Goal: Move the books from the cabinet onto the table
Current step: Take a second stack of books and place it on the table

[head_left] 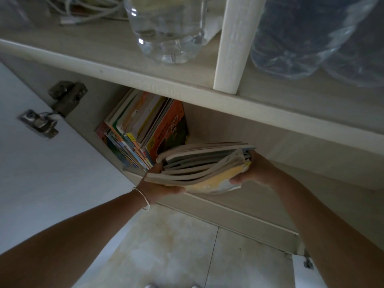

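**At the mouth of the lower cabinet: one armful in hand, more books behind**

Just outside the front edge of the cabinet's [228, 129] lower compartment, a sagging bundle of thin books [199, 167] hangs between two hands. The left hand [158, 183] grips the bundle's left end, thumb curled along the underside and fingers hidden behind the pages; a pale bracelet [143, 198] sits on that wrist. The right hand [251, 171] clamps the right end, thumb under the yellow cover and fingers wrapped over the far side. The bundle droops in the middle and its pages fan loosely at the left end, so the hold looks secure at the ends but slack between them.

Deeper in the compartment, against its left wall, a second batch of standing books [145, 129] leans upright, an orange cover facing out. The open door [41, 163] swings out to the left on its hinge [66, 96]. On the shelf above stand a clear water bottle [168, 30] and wrapped plastic bottles [311, 38]; white cables [89, 11] lie at its back-left corner.

The step in hand appears to be lifting the first load out. No table shows here, so the next move likely calls for drawing the bundle clear of the shelf lip, squaring the loose covers so none slips, turning away to find the table, and returning for the leaning batch.
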